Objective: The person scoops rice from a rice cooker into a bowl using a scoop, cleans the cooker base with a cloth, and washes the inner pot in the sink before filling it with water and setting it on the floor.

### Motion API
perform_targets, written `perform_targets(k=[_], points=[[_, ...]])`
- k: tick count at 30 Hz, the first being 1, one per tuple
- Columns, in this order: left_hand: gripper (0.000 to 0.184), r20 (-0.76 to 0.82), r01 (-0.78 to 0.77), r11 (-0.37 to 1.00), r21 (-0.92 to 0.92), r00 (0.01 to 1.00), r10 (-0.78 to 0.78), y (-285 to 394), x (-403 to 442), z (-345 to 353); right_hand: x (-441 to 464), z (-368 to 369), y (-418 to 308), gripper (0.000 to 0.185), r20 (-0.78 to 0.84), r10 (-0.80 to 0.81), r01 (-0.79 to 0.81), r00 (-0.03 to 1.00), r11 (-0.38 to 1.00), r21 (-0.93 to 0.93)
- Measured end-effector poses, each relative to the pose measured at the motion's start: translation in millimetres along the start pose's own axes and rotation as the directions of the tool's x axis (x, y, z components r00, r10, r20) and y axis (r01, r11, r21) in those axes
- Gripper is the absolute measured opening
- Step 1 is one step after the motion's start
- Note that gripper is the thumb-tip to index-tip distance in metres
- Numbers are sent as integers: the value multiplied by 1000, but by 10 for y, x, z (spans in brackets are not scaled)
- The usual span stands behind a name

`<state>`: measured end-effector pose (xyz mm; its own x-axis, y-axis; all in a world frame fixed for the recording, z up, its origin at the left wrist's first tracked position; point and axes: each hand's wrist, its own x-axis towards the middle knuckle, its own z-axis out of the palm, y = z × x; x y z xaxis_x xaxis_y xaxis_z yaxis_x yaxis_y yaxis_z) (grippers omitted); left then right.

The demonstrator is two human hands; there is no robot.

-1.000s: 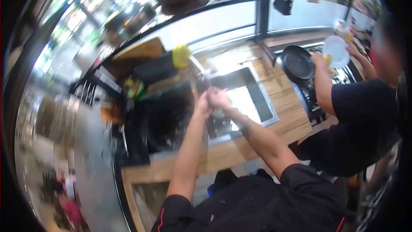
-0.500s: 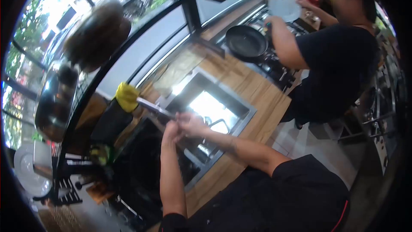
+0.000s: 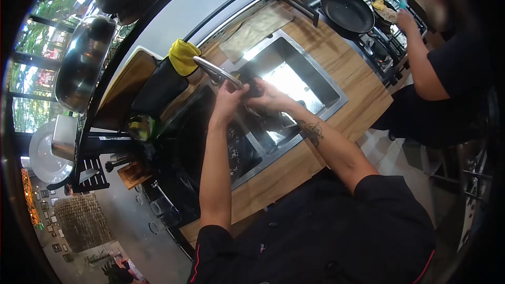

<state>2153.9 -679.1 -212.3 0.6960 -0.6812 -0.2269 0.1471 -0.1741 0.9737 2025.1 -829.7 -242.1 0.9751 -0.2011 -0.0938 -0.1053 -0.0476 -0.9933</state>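
Above the sink [image 3: 339, 94] let into the bench [image 3: 363, 81], the left hand [image 3: 229, 99] has its fingers bent at the tap spout's [image 3: 217, 72] lower end — whether it grips cannot be told. Just beside it the right hand [image 3: 272, 97] is partly curled around a dark thing [image 3: 253, 90], its hold unclear. Near the bench's back edge lie a pale cloth [image 3: 255, 31] and, leftward, a yellow cloth [image 3: 184, 57]. The left forearm [image 3: 216, 168] blocks part of a dark basin [image 3: 184, 158]. Past the bench's right edge — a frying pan [image 3: 347, 11] and a co-worker's hand [image 3: 406, 20].
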Motion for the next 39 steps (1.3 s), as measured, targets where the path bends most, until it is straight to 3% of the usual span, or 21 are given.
perform_targets(k=[3, 5, 6, 8, 10, 14, 17, 19, 21, 23, 25, 26, 27, 29, 30, 31, 32, 34, 36, 37, 39], points=[[46, -175, -76, 976, 205, 978, 113, 41, -21, 83, 190, 57, 47, 34, -150, -134, 120, 980, 988, -102], [48, -182, -43, 959, 279, 979, 97, 152, -69, 96, 324, 74, 99, 31, -101, -17, 15, 995, 1000, -26], [44, -225, 52, 978, 200, 974, -5, 207, -95, 128, 360, 64, 66, 31, -243, -501, 399, 831, 840, -366], [40, -252, 141, 983, 115, 962, -108, 211, -90, 158, 381, 55, 25, 32, -183, -871, 566, 456, 443, -695], [37, -130, 1, 998, 66, 992, 8, 125, -81, 121, 329, 41, -110, 34, -412, -237, 225, 880, 971, -78], [37, -192, -71, 923, 378, 969, 153, 67, -35, -60, 277, -57, -258, 39, -392, -271, 147, 879, 937, -317], [42, -84, -239, 873, 425, 950, 301, 369, -249, 62, 236, -98, -315, 39, -278, -142, 122, 950, 989, -89], [42, 25, -180, 883, 434, 982, 188, 260, -176, -16, 340, -65, -150, 35, -250, -167, 152, 954, 985, -80], [41, 49, 72, 855, 513, 992, -112, 466, -251, 68, 416, -15, -104, 32, -28, -261, 262, 965, 962, 74], [37, 79, 21, 791, 611, 993, -88, 504, -242, 89, 401, -26, -151, 30, 11, -237, 236, 971, 970, 52], [31, -13, -66, 910, 409, 997, 79, 220, -144, 105, 301, -24, -314, 29, -262, -180, 167, 948, 983, -72], [29, -44, -119, 901, 417, 988, 151, 97, -72, 89, 227, -86, -412, 41, -281, 8, -29, 960, 997, -69], [29, -43, -118, 900, 420, 988, 149, 49, -36, 118, 216, -6, -258, 41, -282, 10, -29, 959, 997, -65], [32, -183, -50, 946, 320, 976, 114, 19, 26, 196, 207, 285, 182, 66, -820, -154, -127, 551, 956, -265], [37, -187, 17, 950, 312, 981, 44, 14, 24, 246, 44, 320, -78, 57, -769, 111, -207, 630, 978, -29], [38, -228, 33, 954, 299, 973, 38, 37, -19, 346, -130, 353, -376, 51, -656, 367, -337, 659, 924, 179], [38, -259, 67, 972, 225, 966, -6, -14, -16, 398, -198, 377, -345, 51, -142, 571, -331, 808, 641, 692], [40, -313, 79, 993, 83, 948, -49, -355, 63, 444, -128, 482, -102, 50, 366, 376, -425, 852, 86, 901], [40, -352, 2, 981, -192, 933, -71, -486, 102, 508, 390, 842, 374, 48, 99, 229, -114, 968, 54, 992], [36, -399, 24, 988, -152, 913, -84, -474, 96, 459, 347, 817, 224, 48, 88, 233, -102, 968, 46, 994], [30, -396, -33, 933, -360, 910, -121, -466, 67, 304, 245, 726, -122, 66, -19, 540, -85, 842, 168, 982]])
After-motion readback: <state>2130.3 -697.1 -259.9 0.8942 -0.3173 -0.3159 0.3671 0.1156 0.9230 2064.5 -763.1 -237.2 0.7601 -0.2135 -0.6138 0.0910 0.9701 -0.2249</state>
